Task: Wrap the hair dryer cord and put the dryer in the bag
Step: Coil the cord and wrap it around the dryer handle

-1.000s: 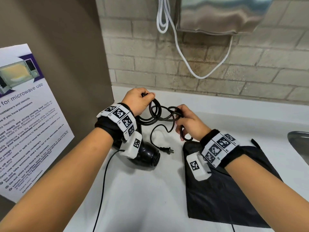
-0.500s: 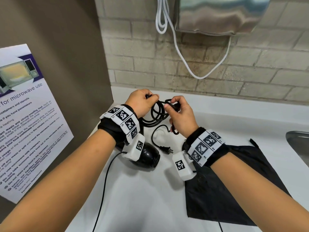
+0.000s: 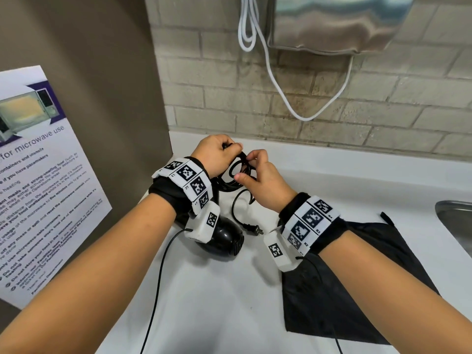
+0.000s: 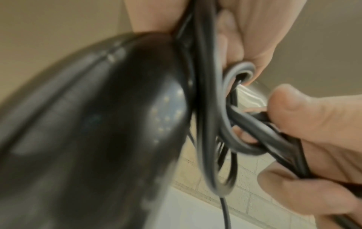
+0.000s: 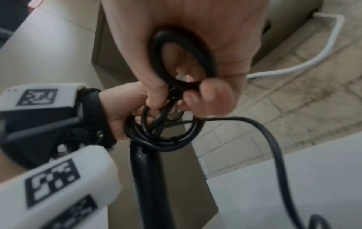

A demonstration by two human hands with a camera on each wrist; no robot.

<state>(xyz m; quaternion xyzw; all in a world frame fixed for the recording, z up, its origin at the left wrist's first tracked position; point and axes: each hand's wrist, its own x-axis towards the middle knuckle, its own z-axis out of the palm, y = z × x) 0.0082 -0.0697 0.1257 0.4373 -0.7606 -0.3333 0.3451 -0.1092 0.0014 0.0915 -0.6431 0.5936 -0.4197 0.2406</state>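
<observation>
I have both hands up over the white bench (image 3: 209, 302): my left hand (image 3: 213, 155) grips the gathered loops of the black hair dryer cord (image 3: 233, 172), and my right hand (image 3: 263, 185) pinches a strand of that cord just beside it, fingers curled round it. The black hair dryer (image 3: 224, 238) sits on the bench under my left wrist, with the cord's plug (image 3: 252, 229) lying loose just to its right. The black bag (image 3: 357, 277) lies flat on the bench under my right forearm, near the dryer but apart from it.
</observation>
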